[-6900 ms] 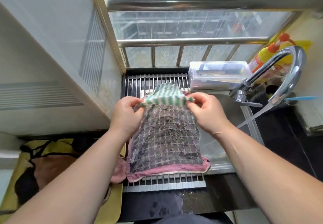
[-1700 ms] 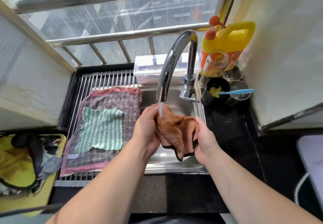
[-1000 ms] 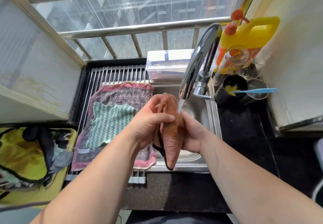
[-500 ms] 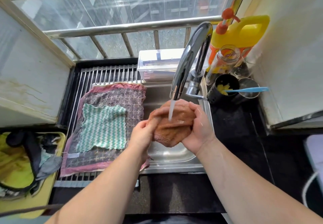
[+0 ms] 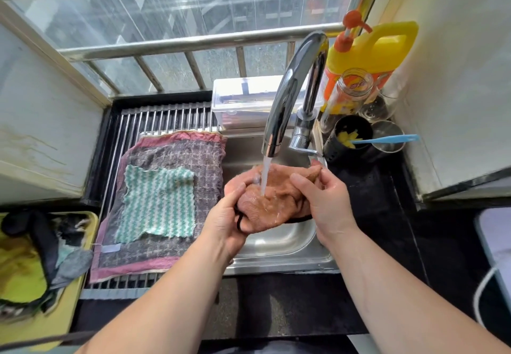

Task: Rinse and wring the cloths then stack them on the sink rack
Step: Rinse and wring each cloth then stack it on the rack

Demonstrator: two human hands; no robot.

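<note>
Rinse step, I judge: left hand [image 5: 224, 223] and right hand [image 5: 326, 201] curl round the bunched brown cloth [image 5: 273, 201], under the tap [image 5: 290, 91] stream over the sink [image 5: 276, 251]; next I'd twist it hard, then lay it on the green cloth [image 5: 157, 201] on the rack [image 5: 166, 115].

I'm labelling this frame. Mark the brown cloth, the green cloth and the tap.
brown cloth [image 5: 272, 204]: head view, on its bunched wet middle.
green cloth [image 5: 157, 201]: head view, on the centre of its striped face.
tap [image 5: 287, 91]: head view, on the curved spout.
</note>
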